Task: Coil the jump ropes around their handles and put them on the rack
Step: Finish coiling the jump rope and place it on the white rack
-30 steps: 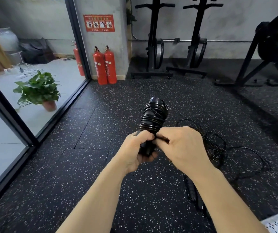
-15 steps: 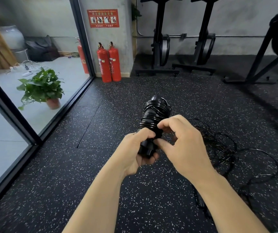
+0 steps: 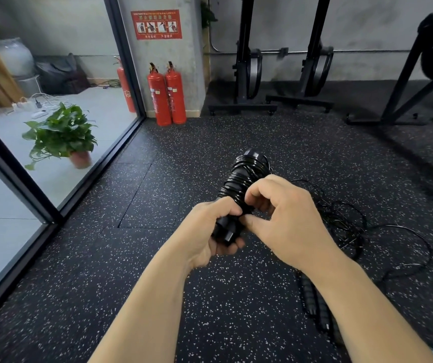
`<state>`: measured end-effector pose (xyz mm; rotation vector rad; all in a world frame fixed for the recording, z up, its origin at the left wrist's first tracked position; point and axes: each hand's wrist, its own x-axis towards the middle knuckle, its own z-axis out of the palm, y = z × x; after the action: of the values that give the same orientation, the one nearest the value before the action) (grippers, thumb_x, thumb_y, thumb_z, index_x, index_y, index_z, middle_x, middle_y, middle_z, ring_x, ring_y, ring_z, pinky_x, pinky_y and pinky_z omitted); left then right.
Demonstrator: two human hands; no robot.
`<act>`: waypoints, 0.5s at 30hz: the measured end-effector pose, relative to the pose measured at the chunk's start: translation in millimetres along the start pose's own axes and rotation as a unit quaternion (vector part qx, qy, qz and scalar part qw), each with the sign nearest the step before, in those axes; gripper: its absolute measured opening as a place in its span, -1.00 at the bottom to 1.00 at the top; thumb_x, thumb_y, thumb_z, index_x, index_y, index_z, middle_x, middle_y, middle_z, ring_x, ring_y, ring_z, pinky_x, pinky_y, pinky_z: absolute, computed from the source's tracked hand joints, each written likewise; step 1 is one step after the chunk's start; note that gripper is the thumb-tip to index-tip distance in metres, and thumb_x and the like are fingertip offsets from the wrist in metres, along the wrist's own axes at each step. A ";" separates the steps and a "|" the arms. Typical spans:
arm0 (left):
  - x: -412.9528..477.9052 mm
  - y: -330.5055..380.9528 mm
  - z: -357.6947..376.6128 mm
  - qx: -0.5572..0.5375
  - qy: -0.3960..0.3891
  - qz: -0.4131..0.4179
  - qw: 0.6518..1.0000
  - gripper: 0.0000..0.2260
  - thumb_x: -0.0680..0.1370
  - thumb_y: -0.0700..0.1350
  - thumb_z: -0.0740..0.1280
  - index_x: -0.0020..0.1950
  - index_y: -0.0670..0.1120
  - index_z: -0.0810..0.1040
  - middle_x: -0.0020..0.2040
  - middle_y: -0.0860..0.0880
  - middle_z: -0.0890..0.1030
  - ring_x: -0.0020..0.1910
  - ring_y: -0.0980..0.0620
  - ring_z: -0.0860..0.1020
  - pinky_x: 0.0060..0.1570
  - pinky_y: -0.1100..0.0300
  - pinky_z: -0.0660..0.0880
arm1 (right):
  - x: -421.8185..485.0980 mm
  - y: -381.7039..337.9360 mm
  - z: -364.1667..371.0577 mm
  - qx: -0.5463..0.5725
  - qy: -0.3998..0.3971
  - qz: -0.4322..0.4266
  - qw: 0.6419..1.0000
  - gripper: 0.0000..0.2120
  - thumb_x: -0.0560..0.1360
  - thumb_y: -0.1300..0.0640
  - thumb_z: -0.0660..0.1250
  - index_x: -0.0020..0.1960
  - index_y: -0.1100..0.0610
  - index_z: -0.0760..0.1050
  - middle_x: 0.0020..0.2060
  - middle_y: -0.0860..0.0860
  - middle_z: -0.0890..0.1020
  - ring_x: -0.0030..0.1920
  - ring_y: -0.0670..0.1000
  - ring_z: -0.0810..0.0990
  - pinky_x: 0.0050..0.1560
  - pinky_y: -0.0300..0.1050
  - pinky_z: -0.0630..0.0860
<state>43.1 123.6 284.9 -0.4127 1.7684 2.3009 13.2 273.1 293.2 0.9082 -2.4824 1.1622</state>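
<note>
Gripping jump rope (image 3: 246, 176) base — left hand (image 3: 206, 231); right hand (image 3: 286, 216) fingers pinch coils.

Two bare arms with no covering on the visible skin. The left forearm (image 3: 152, 297) fills the bottom centre, the right forearm (image 3: 354, 297) the lower right. Left hand (image 3: 204, 231) and right hand (image 3: 286, 218) are bare too.
</note>
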 end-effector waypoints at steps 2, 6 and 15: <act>-1.1 0.4 -0.2 -0.006 -0.001 0.004 1.000 -0.75 0.34 -0.12 0.32 -0.04 -0.22 0.55 -0.35 -0.12 0.56 -0.52 -0.04 0.50 -0.56 0.27 0.42 | -0.7 -0.6 0.5 0.005 0.009 -0.005 1.000 -0.76 0.33 0.22 0.52 -0.12 0.03 0.51 -0.19 -0.17 0.50 -0.20 -0.10 0.51 -0.19 -0.14 0.48; -3.5 0.9 1.9 -0.010 0.000 0.009 1.000 -0.78 0.40 -0.08 0.28 -0.07 -0.19 0.55 -0.37 -0.12 0.57 -0.52 -0.03 0.49 -0.56 0.26 0.39 | -1.7 -2.2 1.7 -0.004 0.014 -0.018 1.000 -0.79 0.34 0.24 0.51 -0.15 0.05 0.51 -0.21 -0.15 0.49 -0.22 -0.09 0.49 -0.23 -0.13 0.45; -2.5 -1.0 6.5 -0.011 0.001 0.015 1.000 -0.77 0.52 -0.02 0.22 -0.11 -0.13 0.58 -0.31 -0.13 0.55 -0.50 -0.04 0.49 -0.49 0.24 0.40 | -4.8 -5.6 3.4 -0.042 0.024 -0.040 0.998 -0.83 0.34 0.28 0.46 -0.15 0.12 0.52 -0.22 -0.08 0.50 -0.22 0.00 0.50 -0.23 0.07 0.49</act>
<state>45.2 130.1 286.4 -0.3967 1.7631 2.3432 20.6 269.9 292.1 0.9365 -2.4136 1.0342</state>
